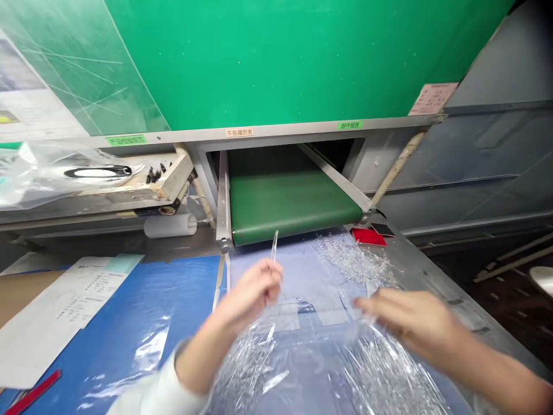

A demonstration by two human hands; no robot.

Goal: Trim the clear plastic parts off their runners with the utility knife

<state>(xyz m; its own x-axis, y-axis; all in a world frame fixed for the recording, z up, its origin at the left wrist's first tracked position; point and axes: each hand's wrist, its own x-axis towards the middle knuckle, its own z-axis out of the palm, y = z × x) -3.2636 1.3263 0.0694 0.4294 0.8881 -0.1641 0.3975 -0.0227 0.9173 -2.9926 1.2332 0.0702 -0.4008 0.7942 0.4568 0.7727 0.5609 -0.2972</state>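
My left hand [250, 294] pinches a thin clear plastic strip [273, 248] upright between thumb and fingers. My right hand [406, 317], slightly blurred, reaches flat across the work surface with its fingertips next to a small clear plastic piece [351, 302]. Nothing shows in its grip. A heap of clear plastic strips [354, 259] lies beyond that hand, and another tangled heap [380, 374] lies below it. More strips [246, 369] lie under my left forearm, on a translucent blue-tinted sheet [298, 276].
A green conveyor belt [289, 207] comes out of a metal-framed opening straight ahead. Printed papers [64, 311] lie on a blue folder [142, 305] to the left. Red pads [368, 236] sit at the belt's right corner. A white roller [170, 226] lies under a shelf at left.
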